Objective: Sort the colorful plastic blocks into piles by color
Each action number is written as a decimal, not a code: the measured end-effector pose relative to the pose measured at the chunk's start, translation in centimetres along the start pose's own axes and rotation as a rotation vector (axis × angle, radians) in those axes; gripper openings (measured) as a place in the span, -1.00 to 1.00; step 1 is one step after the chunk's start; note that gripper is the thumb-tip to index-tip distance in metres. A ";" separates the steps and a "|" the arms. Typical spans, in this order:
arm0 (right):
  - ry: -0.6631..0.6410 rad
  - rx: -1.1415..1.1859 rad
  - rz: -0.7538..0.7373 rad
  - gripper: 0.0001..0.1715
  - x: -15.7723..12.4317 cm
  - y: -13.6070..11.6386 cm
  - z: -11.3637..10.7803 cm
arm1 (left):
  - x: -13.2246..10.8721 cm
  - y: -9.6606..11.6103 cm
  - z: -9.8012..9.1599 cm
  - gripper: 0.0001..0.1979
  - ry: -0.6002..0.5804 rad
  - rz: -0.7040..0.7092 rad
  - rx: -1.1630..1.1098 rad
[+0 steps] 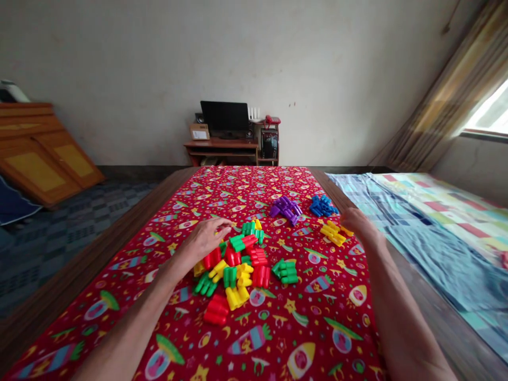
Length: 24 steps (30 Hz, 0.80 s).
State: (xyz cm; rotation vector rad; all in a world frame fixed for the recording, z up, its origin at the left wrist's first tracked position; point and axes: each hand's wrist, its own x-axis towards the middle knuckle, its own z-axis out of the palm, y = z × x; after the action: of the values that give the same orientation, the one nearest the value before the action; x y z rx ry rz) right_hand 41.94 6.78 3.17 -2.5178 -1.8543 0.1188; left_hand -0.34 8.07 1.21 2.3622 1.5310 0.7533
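- Both grips unclear: left hand [207,236] curled at the mixed blocks [233,256] on the counter [161,196], right hand [356,220] beside the yellow group [332,233].
- Sorting by colour seems underway.
- Next likely calls for another yellow block.

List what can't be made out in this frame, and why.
All in the head view:
Right hand: fingers mostly hidden behind the hand itself; whether it grips the yellow piece next to it can't be told.
Mixed pile: lower pieces covered by upper ones and partly by the left hand; no sure count.
White object on the cabinet: cut off by the left edge.
Print on the box: too small.
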 end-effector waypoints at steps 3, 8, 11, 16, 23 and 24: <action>-0.048 -0.011 -0.071 -0.63 0.6 -0.2 0.5 | -0.1 -2.1 -1.2 -0.65 -0.060 -0.095 0.040; 0.154 0.033 -0.085 -0.61 0.9 0.1 0.3 | -0.7 -4.6 -1.2 -0.63 -0.240 -0.131 0.134; 0.348 0.132 -0.140 -0.61 0.4 -1.5 -0.1 | -0.6 -4.7 -0.2 -0.59 -0.231 -0.151 0.191; 0.371 0.435 -0.602 -0.68 -2.1 -9.9 1.4 | 0.0 -3.9 0.2 -0.50 -0.196 -0.182 0.188; -0.010 0.367 -0.998 -0.65 -1.5 -19.8 3.4 | -0.3 -3.4 0.4 -0.51 -0.147 -0.161 0.014; -0.052 0.346 -0.983 -0.67 -1.2 -20.3 3.5 | -0.3 -3.4 0.6 -0.54 -0.161 -0.149 -0.001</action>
State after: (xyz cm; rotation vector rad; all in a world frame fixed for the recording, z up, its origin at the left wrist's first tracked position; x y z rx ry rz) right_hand 21.98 11.59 0.86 -1.2051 -2.5561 0.4267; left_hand -2.81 9.31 -0.91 2.2180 1.6138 0.5165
